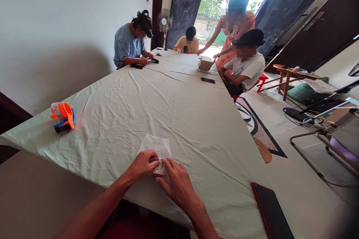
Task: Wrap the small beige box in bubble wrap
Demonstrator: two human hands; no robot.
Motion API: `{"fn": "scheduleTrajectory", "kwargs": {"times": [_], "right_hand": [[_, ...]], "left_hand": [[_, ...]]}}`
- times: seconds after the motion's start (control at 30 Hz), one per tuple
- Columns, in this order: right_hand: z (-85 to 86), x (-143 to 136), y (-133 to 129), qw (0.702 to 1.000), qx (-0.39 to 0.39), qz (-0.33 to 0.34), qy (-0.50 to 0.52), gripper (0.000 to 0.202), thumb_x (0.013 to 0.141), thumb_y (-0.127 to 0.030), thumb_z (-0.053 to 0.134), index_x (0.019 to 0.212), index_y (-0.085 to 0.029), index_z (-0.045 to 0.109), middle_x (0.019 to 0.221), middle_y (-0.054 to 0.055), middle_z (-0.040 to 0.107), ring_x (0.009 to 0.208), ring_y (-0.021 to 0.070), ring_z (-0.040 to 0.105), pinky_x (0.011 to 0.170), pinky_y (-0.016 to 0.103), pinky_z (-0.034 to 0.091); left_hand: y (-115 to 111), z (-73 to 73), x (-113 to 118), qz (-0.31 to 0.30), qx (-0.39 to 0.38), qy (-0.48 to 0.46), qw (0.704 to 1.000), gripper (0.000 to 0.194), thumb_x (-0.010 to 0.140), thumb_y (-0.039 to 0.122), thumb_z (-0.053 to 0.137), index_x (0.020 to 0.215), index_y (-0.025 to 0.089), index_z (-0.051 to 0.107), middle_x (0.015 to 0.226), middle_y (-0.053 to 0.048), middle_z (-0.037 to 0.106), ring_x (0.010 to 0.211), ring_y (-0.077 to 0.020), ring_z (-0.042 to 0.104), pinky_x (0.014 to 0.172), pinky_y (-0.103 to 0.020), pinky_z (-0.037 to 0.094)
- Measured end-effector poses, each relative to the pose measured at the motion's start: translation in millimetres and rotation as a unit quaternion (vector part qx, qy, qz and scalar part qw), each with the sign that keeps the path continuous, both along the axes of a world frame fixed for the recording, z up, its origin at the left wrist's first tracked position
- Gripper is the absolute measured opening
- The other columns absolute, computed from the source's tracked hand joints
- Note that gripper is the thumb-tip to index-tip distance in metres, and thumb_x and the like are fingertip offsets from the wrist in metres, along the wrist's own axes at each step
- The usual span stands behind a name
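Observation:
A sheet of bubble wrap [155, 145] lies near the table's front edge, with a small box [159, 169] on its near part. The box has a printed label facing up. My left hand [144, 163] is closed at the box's left side, its thumb and curled fingers pinching what looks like the wrap's edge. Around the box's right and near sides are the fingers and thumb of my right hand [178, 180]. The fingers partly hide the box and the wrap.
An orange and blue tape dispenser [64, 117] stands at the table's left. A dark phone with a red edge [271, 211] lies at the right front. Farther back are a cardboard box [205, 63] and another phone [208, 80]. Several people are around the far end of the cloth-covered table [134, 108].

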State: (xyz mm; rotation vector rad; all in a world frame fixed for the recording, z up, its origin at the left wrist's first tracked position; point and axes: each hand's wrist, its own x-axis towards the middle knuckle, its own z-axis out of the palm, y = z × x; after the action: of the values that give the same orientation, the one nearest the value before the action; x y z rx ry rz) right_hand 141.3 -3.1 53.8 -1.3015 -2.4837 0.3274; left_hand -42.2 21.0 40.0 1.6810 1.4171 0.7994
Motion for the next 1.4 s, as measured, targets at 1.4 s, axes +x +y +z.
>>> {"fn": "scheduleTrajectory", "kwargs": {"times": [1.4], "right_hand": [[7.1,-9.9,7.8,0.997,0.048,0.048,-0.028,0.019,0.09,-0.019,0.066,0.108,-0.02,0.062,0.115,0.009,0.069,0.101,0.0267,0.063,0.087,0.041,0.049]], "left_hand": [[-5.6,9.3,-53.8,0.077,-0.08,0.021,0.994,0.02,0.074,0.031,0.056,0.084,0.016,0.064,0.072,0.001,0.06,0.066,-0.014,0.053,0.06,-0.024,0.038]]}}
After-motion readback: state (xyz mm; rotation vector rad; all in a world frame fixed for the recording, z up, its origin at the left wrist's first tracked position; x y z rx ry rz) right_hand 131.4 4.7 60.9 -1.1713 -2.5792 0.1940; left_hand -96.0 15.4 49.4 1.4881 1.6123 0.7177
